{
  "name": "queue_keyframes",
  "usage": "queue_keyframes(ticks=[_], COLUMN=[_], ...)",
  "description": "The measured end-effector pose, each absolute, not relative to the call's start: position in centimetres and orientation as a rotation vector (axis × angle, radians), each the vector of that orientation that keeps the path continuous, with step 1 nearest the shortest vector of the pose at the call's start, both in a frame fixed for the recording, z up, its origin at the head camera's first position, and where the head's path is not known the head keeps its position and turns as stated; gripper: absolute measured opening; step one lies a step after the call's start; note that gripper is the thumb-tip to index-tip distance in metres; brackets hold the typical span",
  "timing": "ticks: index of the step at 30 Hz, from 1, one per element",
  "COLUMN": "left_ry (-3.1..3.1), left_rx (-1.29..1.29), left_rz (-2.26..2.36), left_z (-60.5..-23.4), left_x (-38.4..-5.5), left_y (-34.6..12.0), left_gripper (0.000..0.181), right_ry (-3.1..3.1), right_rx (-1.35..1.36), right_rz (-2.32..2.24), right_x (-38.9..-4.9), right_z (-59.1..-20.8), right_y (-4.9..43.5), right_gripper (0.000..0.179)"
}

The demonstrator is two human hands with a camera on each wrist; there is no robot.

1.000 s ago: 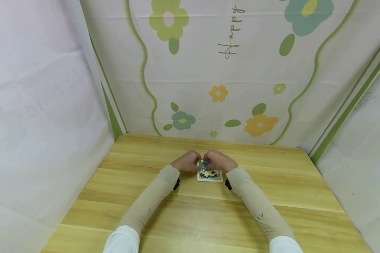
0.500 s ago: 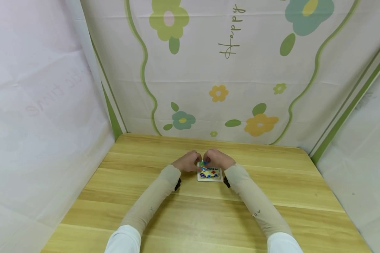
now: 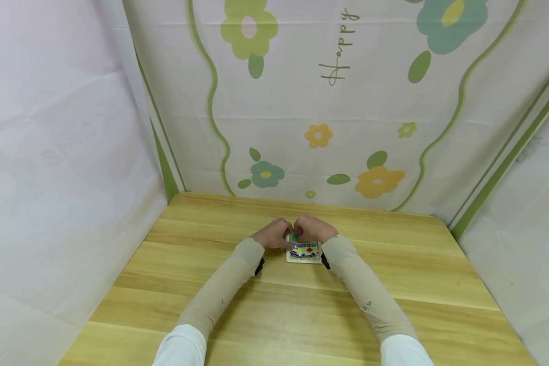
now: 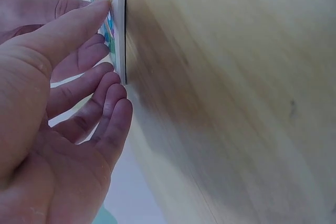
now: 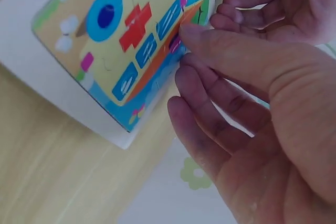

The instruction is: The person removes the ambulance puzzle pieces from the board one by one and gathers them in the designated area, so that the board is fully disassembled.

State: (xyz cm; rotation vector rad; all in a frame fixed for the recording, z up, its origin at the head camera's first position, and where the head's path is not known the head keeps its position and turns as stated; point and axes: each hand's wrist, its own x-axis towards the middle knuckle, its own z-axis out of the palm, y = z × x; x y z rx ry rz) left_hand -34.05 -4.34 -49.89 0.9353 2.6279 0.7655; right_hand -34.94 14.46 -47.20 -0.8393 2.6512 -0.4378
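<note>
A small square jigsaw puzzle with a yellow ambulance picture and a white border lies flat on the table. My left hand holds its far left corner, the thumb on the picture and curled fingertips at the edge. From the other side, my right hand pinches a puzzle piece between thumb and index finger at the picture's far edge. Blue, orange and magenta show on that piece; whether it lies flush is hidden by the fingers. Both hands nearly touch each other.
The wooden table spreads around the puzzle. Behind it hangs a white cloth with printed flowers, and similar white cloth walls stand at left and right. A black wrist strap shows under the left wrist.
The right hand and forearm have shifted slightly left, and less blue shows between its fingers. The left hand stays at the puzzle's corner. The head view has shifted a little.
</note>
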Motion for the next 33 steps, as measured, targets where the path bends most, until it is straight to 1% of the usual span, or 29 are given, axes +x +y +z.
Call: queue_keyframes(ticks=[13, 20, 25, 33], left_ry=[2.655, 2.655, 2.659, 2.667], left_rx=[0.818, 0.819, 0.804, 0.794], left_rz=[0.808, 0.821, 0.812, 0.802], left_z=[-50.3, -50.3, -50.4, -50.3], left_x=[-34.0, -33.9, -33.9, -33.9], left_y=[-3.9, -3.8, -3.7, -3.8], left_gripper=[0.037, 0.041, 0.04, 0.037], right_ry=[2.66, 2.659, 2.643, 2.602], right_rx=[-0.762, -0.753, -0.707, -0.727], right_rz=[-0.45, -0.471, -0.508, -0.613], right_x=[-35.7, -36.2, -36.4, -36.6], right_z=[-47.4, -47.9, -48.2, -48.6], right_y=[14.2, 14.6, 15.1, 15.7], right_gripper=[0.019, 0.017, 0.017, 0.011])
